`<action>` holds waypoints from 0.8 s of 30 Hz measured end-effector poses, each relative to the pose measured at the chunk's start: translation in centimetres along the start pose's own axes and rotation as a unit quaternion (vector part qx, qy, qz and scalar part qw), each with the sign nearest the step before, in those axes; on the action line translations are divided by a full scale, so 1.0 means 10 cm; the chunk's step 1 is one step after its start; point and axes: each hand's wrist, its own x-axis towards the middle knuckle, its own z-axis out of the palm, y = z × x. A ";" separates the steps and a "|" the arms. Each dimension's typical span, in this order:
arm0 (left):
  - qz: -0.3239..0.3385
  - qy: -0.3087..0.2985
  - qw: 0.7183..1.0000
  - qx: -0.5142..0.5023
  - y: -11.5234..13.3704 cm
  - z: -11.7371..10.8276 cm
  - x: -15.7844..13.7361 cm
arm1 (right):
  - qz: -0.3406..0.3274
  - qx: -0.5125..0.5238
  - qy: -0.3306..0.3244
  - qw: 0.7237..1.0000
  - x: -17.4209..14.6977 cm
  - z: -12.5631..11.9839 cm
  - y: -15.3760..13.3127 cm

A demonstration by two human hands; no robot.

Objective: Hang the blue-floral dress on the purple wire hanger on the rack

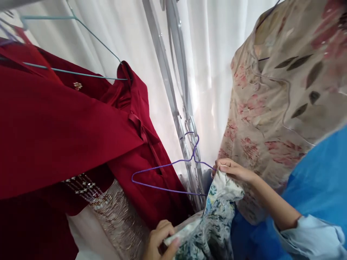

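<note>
At a clothes rack in front of a gathered white fabric curtain (121, 36): L hand (162, 240), bottom ctr, fingers closed on the pale edge of a white garment w/ blue-green floral print (218, 220). R hand (233, 170) pinches the garment's upper corner at the R end of a thin purple wire hanger (193, 157); that end is hidden behind cloth + fingers. Hanger's L end is bare, its hook up against a grey metal rack (182, 54) w/ slim uprights; can't tell how it's seated.

Labels: whitish patch at top L (12, 16) has dark marks, too blurred to tell if writing.

Room: light comes thru curtain, brightest just R of rack. L side: deep-red satiny garment (67, 126) on a teal wire hanger (94, 36), w/ small flower-shaped brooch (77, 86); below it, bead fringe (92, 191) next to crinkled beige shiny cloth (121, 216). R side: beige top w/ pink flowers + dark leaves (257, 115), bright blue cloth (320, 173) partly over it. R arm has a pale blue sleeve (314, 234), pushed up.
</note>
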 end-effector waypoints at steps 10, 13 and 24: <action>-0.003 0.066 0.941 0.331 -0.14 -1.24 0.62 | 0.058 0.094 0.002 0.994 -0.06 0.02 -0.09; 0.041 0.208 0.923 0.322 0.04 -1.28 0.97 | 0.044 0.125 -0.001 0.991 -0.07 0.06 -0.13; 0.094 0.136 0.986 0.023 0.49 -0.67 1.30 | 0.004 0.113 0.091 0.989 -0.19 0.30 -0.39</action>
